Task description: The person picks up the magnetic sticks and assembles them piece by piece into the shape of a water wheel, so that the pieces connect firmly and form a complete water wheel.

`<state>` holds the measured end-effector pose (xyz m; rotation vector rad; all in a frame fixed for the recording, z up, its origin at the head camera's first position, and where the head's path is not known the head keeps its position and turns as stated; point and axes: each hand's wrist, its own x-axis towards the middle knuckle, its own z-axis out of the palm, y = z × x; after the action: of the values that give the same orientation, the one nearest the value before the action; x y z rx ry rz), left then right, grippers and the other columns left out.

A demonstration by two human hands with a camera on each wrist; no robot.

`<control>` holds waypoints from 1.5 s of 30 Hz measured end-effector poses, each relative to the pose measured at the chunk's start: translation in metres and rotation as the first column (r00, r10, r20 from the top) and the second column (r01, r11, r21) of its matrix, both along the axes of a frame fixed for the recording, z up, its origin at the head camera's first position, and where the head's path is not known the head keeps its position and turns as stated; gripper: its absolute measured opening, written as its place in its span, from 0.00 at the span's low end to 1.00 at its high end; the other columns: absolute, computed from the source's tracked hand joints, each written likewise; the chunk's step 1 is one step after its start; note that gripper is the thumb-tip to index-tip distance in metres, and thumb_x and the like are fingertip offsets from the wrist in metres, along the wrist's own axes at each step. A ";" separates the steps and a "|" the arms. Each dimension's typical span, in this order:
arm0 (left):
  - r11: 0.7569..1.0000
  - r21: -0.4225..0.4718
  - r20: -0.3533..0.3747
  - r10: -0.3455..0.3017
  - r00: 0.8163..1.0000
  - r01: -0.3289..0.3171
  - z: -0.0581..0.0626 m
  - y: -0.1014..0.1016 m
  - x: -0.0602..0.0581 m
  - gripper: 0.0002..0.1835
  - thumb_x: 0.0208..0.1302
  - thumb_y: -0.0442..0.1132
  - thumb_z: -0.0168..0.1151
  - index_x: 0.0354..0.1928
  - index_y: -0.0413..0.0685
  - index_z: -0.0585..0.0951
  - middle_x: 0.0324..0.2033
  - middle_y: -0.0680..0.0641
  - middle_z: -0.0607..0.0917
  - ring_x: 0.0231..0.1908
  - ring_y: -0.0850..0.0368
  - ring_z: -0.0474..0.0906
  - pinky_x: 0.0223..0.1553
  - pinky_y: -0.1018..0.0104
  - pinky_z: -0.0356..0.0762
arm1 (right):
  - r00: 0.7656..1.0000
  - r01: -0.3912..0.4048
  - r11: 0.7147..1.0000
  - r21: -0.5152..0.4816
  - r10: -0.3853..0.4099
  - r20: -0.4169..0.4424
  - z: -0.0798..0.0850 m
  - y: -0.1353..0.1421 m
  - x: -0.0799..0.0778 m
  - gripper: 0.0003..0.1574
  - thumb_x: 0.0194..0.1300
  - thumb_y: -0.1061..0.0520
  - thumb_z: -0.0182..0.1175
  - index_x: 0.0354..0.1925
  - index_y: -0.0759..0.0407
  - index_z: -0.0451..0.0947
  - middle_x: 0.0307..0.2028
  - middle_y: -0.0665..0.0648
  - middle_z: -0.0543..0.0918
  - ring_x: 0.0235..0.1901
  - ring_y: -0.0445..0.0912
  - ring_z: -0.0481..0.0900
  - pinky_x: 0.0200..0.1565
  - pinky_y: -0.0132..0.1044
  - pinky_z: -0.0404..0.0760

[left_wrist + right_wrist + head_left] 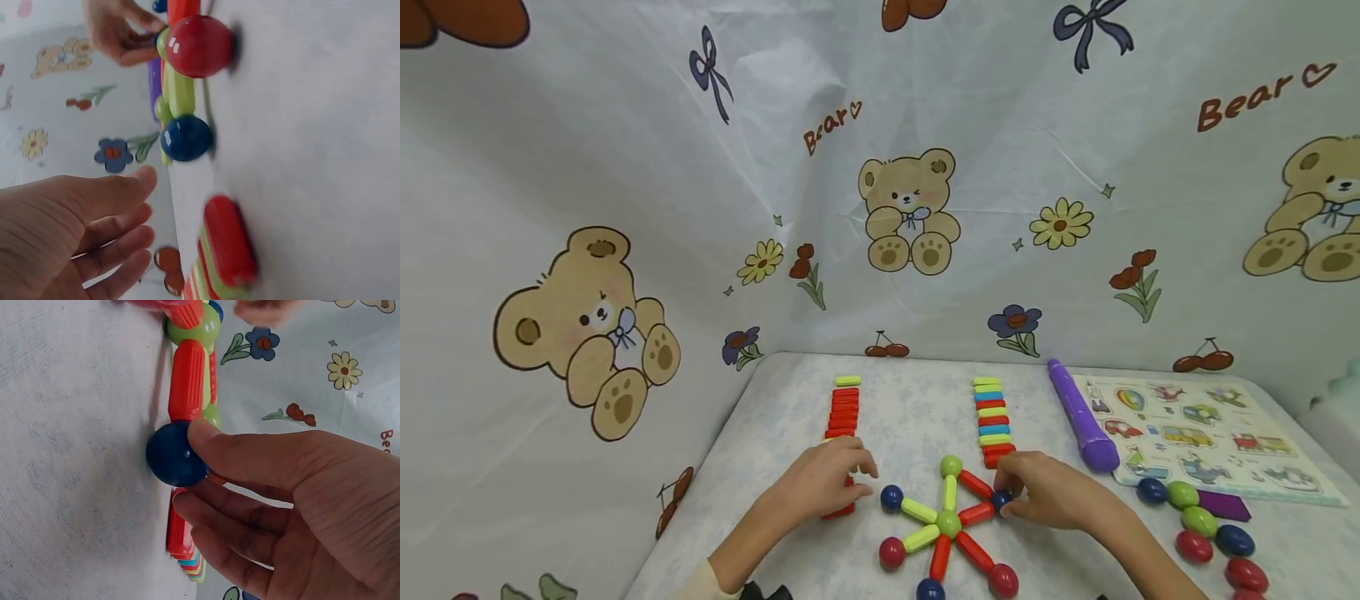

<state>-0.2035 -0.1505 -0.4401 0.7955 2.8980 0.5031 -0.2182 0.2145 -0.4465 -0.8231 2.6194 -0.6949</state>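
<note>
A star-shaped construction of rods and balls lies on the table around a green centre ball (949,523). My right hand (1052,492) pinches the blue ball (177,454) on its right side between thumb and fingers. One red rod (977,513) runs from the centre to that ball. Another red rod (975,484) slants from the top green ball (951,466) toward it. With fingers loosely bent and holding nothing, my left hand (831,477) hovers by the left column of rods (844,408), partly hiding it. Nearest that hand in the star is another blue ball (187,137).
A second column of coloured rods (992,421) lies behind the star. To the right are a purple microphone-shaped stick (1082,417), a picture board (1210,437), a purple piece (1223,505) and several loose balls (1195,546). A bear-print sheet (910,317) hangs behind the table.
</note>
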 end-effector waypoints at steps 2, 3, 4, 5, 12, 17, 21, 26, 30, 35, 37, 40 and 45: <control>1.000 -0.006 0.002 0.021 1.000 -0.021 -0.004 -0.015 0.009 0.08 0.62 0.45 0.82 0.41 0.59 0.91 0.38 0.60 0.83 0.38 0.66 0.77 0.38 0.68 0.80 | 1.000 0.000 1.000 0.011 0.000 -0.004 0.001 0.003 0.001 0.14 0.62 0.54 0.80 0.41 0.47 0.84 0.35 0.42 0.82 0.37 0.42 0.79 0.41 0.36 0.84; 1.000 -0.005 0.003 0.030 1.000 -0.030 -0.007 -0.022 0.013 0.08 0.61 0.45 0.83 0.40 0.60 0.91 0.36 0.61 0.83 0.37 0.67 0.75 0.37 0.68 0.79 | 1.000 0.002 1.000 0.010 -0.002 -0.013 0.001 0.004 0.001 0.14 0.62 0.52 0.80 0.42 0.46 0.84 0.35 0.42 0.82 0.37 0.41 0.79 0.41 0.36 0.83; 0.999 -0.004 0.001 0.040 0.999 -0.040 -0.009 -0.027 0.017 0.09 0.60 0.45 0.83 0.39 0.60 0.91 0.35 0.62 0.82 0.36 0.68 0.73 0.36 0.68 0.79 | 1.000 0.006 1.000 0.004 -0.006 -0.025 0.000 0.004 0.002 0.14 0.63 0.50 0.80 0.42 0.46 0.84 0.36 0.42 0.82 0.37 0.41 0.79 0.40 0.36 0.83; 0.999 -0.002 0.001 0.047 0.999 -0.047 -0.011 -0.031 0.021 0.09 0.59 0.45 0.84 0.39 0.60 0.91 0.35 0.62 0.81 0.35 0.68 0.72 0.35 0.68 0.78 | 0.999 0.012 1.000 -0.004 -0.012 -0.042 -0.001 0.004 0.002 0.14 0.64 0.49 0.79 0.44 0.45 0.84 0.38 0.42 0.83 0.38 0.42 0.80 0.40 0.36 0.83; 0.998 -0.017 -0.036 0.061 0.997 -0.062 -0.023 -0.035 0.032 0.13 0.57 0.42 0.85 0.43 0.58 0.91 0.37 0.62 0.82 0.37 0.67 0.75 0.37 0.67 0.81 | 0.983 -0.064 0.996 -0.066 0.052 -0.178 -0.022 -0.010 0.003 0.23 0.78 0.52 0.65 0.68 0.45 0.81 0.67 0.55 0.81 0.63 0.54 0.82 0.59 0.54 0.85; 0.997 -0.058 -0.050 0.056 0.997 -0.059 -0.027 -0.023 0.031 0.16 0.57 0.41 0.85 0.46 0.57 0.91 0.38 0.60 0.84 0.37 0.66 0.76 0.40 0.66 0.83 | 0.979 -0.094 0.995 -0.041 0.085 -0.188 -0.030 -0.014 0.003 0.28 0.81 0.55 0.62 0.74 0.43 0.77 0.77 0.53 0.73 0.72 0.57 0.75 0.64 0.59 0.80; 0.997 -0.053 -0.056 0.050 0.997 -0.053 -0.026 -0.018 0.031 0.15 0.58 0.38 0.84 0.46 0.56 0.91 0.36 0.61 0.83 0.34 0.68 0.74 0.39 0.67 0.82 | 0.971 -0.093 0.995 -0.019 0.086 -0.223 -0.029 -0.013 0.002 0.25 0.80 0.54 0.63 0.71 0.45 0.81 0.73 0.53 0.77 0.68 0.55 0.79 0.63 0.57 0.82; 0.998 0.035 -0.078 0.054 0.995 -0.051 -0.017 -0.007 0.026 0.15 0.60 0.38 0.81 0.49 0.55 0.91 0.38 0.60 0.84 0.33 0.68 0.74 0.36 0.69 0.81 | 0.967 -0.100 0.995 -0.024 0.092 -0.236 -0.023 -0.009 0.002 0.20 0.79 0.56 0.64 0.66 0.48 0.85 0.68 0.54 0.81 0.64 0.54 0.82 0.61 0.55 0.84; 0.996 0.085 -0.044 0.034 0.998 -0.030 -0.010 0.016 0.016 0.16 0.64 0.37 0.77 0.53 0.53 0.90 0.39 0.60 0.84 0.35 0.68 0.77 0.34 0.73 0.79 | 0.973 -0.100 0.995 -0.024 0.093 -0.213 -0.020 -0.008 0.001 0.19 0.78 0.56 0.65 0.64 0.47 0.86 0.67 0.55 0.81 0.62 0.53 0.83 0.60 0.54 0.85; 0.999 0.042 -0.069 -0.013 0.998 0.016 -0.011 0.050 -0.001 0.16 0.65 0.38 0.75 0.55 0.53 0.89 0.40 0.59 0.83 0.36 0.68 0.77 0.36 0.74 0.80 | 0.975 -0.097 0.995 -0.025 0.090 -0.203 -0.019 -0.008 -0.001 0.18 0.77 0.56 0.67 0.61 0.46 0.87 0.64 0.54 0.82 0.60 0.52 0.83 0.59 0.54 0.85; 0.999 0.028 -0.090 -0.028 0.996 0.031 -0.013 0.060 -0.006 0.16 0.66 0.38 0.75 0.55 0.53 0.89 0.39 0.58 0.83 0.35 0.69 0.76 0.37 0.75 0.79 | 0.977 -0.094 0.995 -0.030 0.087 -0.194 -0.019 -0.008 -0.002 0.17 0.77 0.56 0.67 0.60 0.45 0.88 0.63 0.53 0.83 0.59 0.52 0.83 0.59 0.54 0.85; 0.999 0.026 -0.089 -0.042 0.995 0.045 -0.016 0.070 -0.010 0.15 0.67 0.38 0.74 0.55 0.52 0.89 0.39 0.58 0.82 0.33 0.69 0.74 0.35 0.76 0.78 | 0.980 -0.093 0.995 -0.039 0.085 -0.178 -0.018 -0.007 -0.003 0.16 0.76 0.57 0.67 0.59 0.45 0.88 0.61 0.51 0.83 0.58 0.52 0.83 0.59 0.53 0.85; 0.995 0.078 -0.072 -0.055 0.996 0.061 -0.020 0.080 -0.013 0.13 0.67 0.37 0.74 0.53 0.50 0.90 0.38 0.57 0.83 0.31 0.69 0.73 0.33 0.76 0.76 | 0.982 -0.099 0.994 -0.042 0.091 -0.169 -0.016 -0.004 -0.006 0.17 0.75 0.59 0.68 0.58 0.45 0.88 0.59 0.50 0.83 0.57 0.51 0.83 0.59 0.52 0.86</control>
<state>-0.2169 -0.0700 -0.4596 0.9231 2.9241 0.6005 -0.2244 0.2102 -0.4625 -1.0563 2.6967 -0.6957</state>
